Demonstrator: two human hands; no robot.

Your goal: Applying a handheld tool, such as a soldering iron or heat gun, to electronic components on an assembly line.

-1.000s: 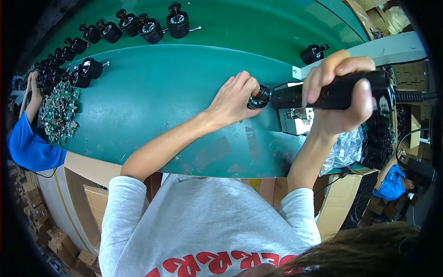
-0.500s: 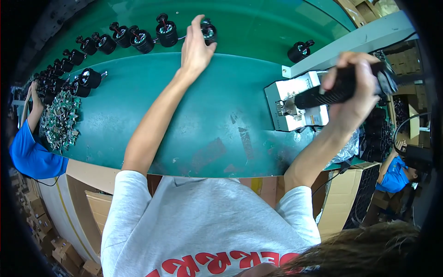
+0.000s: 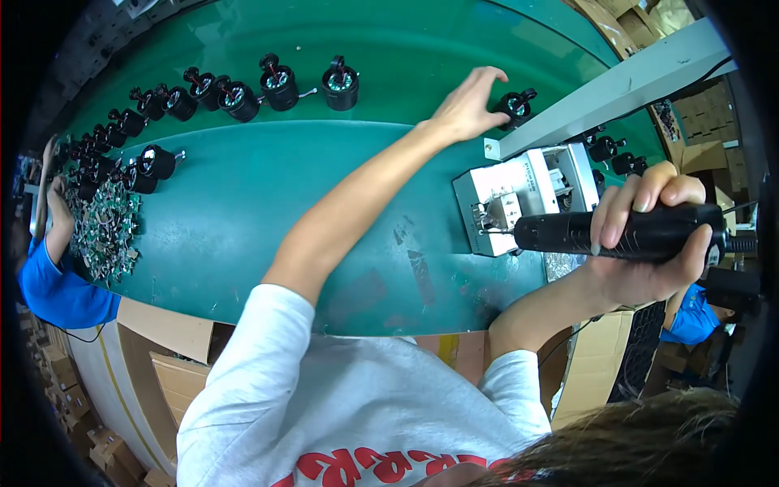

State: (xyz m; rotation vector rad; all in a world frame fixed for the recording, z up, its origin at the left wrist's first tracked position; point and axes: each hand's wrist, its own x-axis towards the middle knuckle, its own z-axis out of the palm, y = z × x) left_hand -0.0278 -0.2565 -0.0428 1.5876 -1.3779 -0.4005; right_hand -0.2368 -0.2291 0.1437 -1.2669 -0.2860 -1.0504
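My right hand (image 3: 645,223) is wrapped round a black electric screwdriver (image 3: 568,234). The tool lies nearly level, with its tip at the front of a white screw feeder (image 3: 519,183). Towards the far right of the bench my left hand (image 3: 466,105) reaches out, fingers and thumb spread beside a black cylindrical housing (image 3: 514,110). Whether they touch it, I cannot tell. Another black housing (image 3: 341,88) stands upright at the far middle, its top showing a circuit board and a small black part.
More black housings (image 3: 238,101) line the far left of the green bench (image 3: 324,187). A heap of circuit boards (image 3: 107,231) lies at left, near a co-worker's blue sleeve (image 3: 65,280). A grey metal beam (image 3: 608,85) crosses above the feeder. Cardboard boxes (image 3: 596,357) stand below.
My left hand has left the housing at the far middle and moved right to another one. My right hand has brought the screwdriver lower and more level, its tip still by the feeder.
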